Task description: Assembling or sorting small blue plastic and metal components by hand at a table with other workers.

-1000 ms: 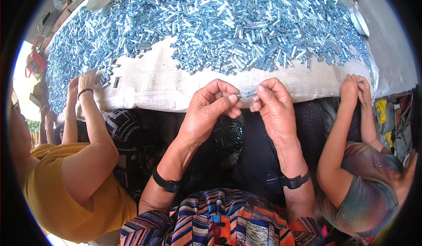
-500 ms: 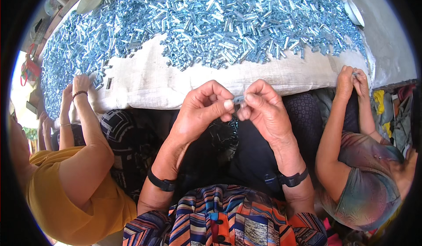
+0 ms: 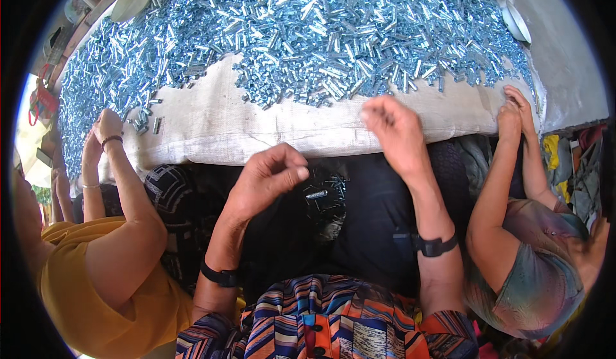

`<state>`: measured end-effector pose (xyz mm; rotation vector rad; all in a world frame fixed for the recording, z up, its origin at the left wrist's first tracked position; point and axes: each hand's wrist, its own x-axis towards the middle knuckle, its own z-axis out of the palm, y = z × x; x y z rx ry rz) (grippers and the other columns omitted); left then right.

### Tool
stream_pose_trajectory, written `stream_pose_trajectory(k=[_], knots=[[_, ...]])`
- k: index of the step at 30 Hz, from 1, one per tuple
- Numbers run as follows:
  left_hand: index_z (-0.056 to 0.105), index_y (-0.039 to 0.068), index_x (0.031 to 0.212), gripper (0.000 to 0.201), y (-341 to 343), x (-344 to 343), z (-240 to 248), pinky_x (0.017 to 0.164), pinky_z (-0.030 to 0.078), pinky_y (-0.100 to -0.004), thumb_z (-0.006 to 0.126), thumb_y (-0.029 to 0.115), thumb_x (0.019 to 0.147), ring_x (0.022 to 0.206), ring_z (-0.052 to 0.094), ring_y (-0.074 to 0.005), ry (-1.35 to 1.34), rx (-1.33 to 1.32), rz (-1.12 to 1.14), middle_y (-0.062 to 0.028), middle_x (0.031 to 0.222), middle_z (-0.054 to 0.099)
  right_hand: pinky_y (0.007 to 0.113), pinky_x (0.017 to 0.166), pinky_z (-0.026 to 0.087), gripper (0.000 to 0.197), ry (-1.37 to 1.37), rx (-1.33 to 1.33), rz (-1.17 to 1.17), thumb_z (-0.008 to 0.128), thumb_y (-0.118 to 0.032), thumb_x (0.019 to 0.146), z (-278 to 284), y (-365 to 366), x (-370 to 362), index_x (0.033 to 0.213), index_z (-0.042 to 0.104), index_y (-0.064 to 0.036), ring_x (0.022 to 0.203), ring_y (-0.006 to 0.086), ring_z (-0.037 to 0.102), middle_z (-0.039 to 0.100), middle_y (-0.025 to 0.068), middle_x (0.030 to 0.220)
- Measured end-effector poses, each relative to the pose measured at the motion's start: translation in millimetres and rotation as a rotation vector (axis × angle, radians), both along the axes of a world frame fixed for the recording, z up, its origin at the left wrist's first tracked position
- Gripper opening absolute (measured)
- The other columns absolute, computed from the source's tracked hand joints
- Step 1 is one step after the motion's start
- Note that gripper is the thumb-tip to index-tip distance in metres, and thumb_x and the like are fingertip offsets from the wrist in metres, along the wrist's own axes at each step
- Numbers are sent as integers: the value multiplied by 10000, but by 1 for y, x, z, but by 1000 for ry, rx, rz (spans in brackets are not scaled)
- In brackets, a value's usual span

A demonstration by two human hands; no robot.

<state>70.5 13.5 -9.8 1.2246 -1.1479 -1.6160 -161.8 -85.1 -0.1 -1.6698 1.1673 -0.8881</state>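
A big heap of small shiny blue-silver metal pieces (image 3: 333,32), some long and some short, lies on the pale woven cloth (image 3: 212,109) before me. My left hand (image 3: 269,176) hovers at the cloth's front edge, fingers curled, thumb apart from the forefinger, with nothing visible between them. Below it, over the dark space between my legs, a single long metal piece (image 3: 316,194) shows. More small pieces (image 3: 335,186) lie around there. My right hand (image 3: 394,131) is over the cloth, near the heap's front edge. Motion blurs its fingertips, so whether they hold anything is unclear.
At my left sits a person in a mustard top (image 3: 109,282), hands at the heap's edge. Another person in a patterned top (image 3: 532,263) works at my right, hands close together. A white dish (image 3: 515,22) lies at the far right, a pale bowl (image 3: 131,0) at the far left.
My hands have come apart from holding a small metal piece together. The left moved left and down; the right went up toward the heap. A long piece now shows below.
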Motion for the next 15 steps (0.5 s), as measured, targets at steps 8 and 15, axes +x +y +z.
stream_pose_trajectory(k=[8, 15], knots=[[600, -20, 868, 156, -33, 33, -5, 620, 459, -286, 648, 117, 812, 649, 577, -151, -756, -310, 535, -91, 713, 619, 429, 758, 450, 233, 588, -507, -162, 690, -144, 759, -14, -55, 10, 963, 634, -46, 903, 327, 571, 583, 146, 919], [618, 11, 923, 194, -52, 55, -17, 638, 460, -319, 655, 142, 785, 662, 597, -201, -1123, -415, 636, -106, 755, 623, 324, 587, 450, 124, 270, -276, -234, 639, -63, 763, -12, -42, 11, 870, 586, -30, 605, 190, 555, 585, 87, 747]])
